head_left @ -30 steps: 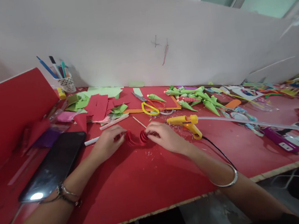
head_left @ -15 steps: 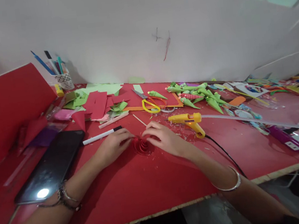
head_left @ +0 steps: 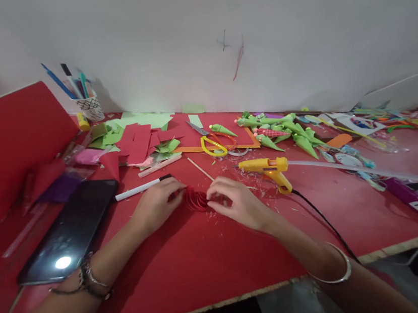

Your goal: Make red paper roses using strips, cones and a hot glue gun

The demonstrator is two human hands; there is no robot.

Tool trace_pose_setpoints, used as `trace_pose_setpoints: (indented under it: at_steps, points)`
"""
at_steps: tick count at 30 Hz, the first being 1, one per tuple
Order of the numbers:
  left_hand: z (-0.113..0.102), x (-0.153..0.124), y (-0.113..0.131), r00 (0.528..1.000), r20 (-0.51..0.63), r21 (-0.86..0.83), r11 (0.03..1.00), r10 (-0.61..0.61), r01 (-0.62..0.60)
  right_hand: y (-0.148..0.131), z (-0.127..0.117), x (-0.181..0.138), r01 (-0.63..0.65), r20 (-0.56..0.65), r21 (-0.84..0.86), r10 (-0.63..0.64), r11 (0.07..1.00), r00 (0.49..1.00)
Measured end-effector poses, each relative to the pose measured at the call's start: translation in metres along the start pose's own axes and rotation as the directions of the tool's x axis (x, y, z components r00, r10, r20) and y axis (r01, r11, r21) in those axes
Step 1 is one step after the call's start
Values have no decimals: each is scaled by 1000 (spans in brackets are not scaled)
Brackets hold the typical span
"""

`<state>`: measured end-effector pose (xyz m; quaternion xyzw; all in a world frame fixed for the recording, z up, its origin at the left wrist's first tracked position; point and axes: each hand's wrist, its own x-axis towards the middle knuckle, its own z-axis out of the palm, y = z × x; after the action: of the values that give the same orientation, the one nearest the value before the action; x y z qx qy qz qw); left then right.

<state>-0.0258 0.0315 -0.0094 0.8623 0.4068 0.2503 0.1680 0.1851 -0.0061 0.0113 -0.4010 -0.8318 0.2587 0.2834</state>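
A red rolled paper spiral lies on the red table between my hands. My left hand pinches its left side with fingers closed. From the right, my right hand curls its fingers around the spiral's other side. A yellow glue gun rests just right of my right hand, its black cord running off the table's front edge. A white marker lies just behind my left hand.
A black phone lies at the left. Behind are red and green paper scraps, yellow-handled scissors, green paper cones and a pen cup. A white partition wall backs the table. Craft clutter fills the right.
The stretched red paper strip has been pushed together into a compact round spiral. Both hands moved closer to each other. The camera shifted slightly.
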Motion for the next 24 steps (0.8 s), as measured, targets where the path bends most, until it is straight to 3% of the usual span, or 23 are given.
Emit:
trace_pose_setpoints:
  at_steps: [24]
  points:
    - [6, -1, 6, 997, 83, -30, 1000, 0, 3, 7, 13, -1, -63, -55, -52, 60, 997, 997]
